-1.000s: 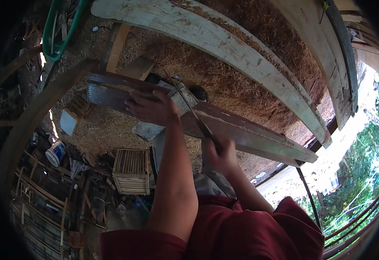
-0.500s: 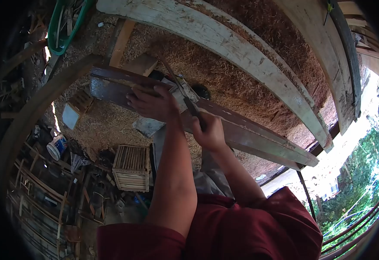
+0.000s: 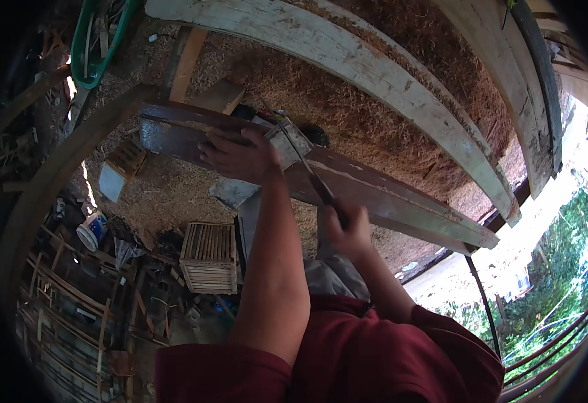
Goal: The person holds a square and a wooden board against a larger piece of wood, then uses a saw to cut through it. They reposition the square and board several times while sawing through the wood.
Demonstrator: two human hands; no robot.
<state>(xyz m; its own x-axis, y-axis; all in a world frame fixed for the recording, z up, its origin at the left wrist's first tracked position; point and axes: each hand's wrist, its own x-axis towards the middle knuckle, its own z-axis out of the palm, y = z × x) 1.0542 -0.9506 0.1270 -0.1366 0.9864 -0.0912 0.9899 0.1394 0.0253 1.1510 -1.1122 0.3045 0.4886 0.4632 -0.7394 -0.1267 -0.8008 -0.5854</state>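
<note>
A long brown plank (image 3: pixel 388 195) runs from the upper left to the lower right, in front of the body. On its left part lies my left hand (image 3: pixel 240 156), fingers spread over the wood. Closed round the dark handle of a long thin tool (image 3: pixel 299 151) is my right hand (image 3: pixel 349 228), slightly blurred. The tool slants up and left across the plank, just right of my left hand. Whether its blade touches the wood cannot be made out. A pale, worn piece (image 3: pixel 287 146) shows beneath the tool at the plank.
Large curved pale boards (image 3: pixel 374 70) arch across the top and right. A slatted wooden crate (image 3: pixel 210 258) stands lower left, near a white bucket (image 3: pixel 92 230). A green container (image 3: pixel 96 57) is at the upper left. Shavings cover the ground.
My right hand has moved down and right, drawing the tool back towards the body. My left hand stays on the plank. The whole view has shifted slightly.
</note>
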